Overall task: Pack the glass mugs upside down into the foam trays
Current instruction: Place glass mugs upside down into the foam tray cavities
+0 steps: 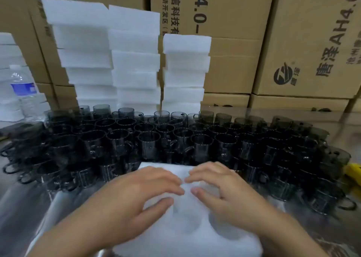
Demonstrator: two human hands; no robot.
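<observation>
A white foam tray (187,231) lies on the table right in front of me, its round pockets faintly visible. My left hand (136,196) and my right hand (224,190) both rest flat on top of the tray, fingers spread and nearly touching in the middle. Neither hand holds a mug. Behind the tray stand several rows of dark smoked glass mugs (148,141), upright with their mouths up, filling the table from left to right.
Three stacks of white foam trays (134,61) rise behind the mugs, with another stack (7,65) at far left. A plastic water bottle (23,92) stands at left. Cardboard boxes (312,42) wall the back. Something yellow (353,172) lies at right.
</observation>
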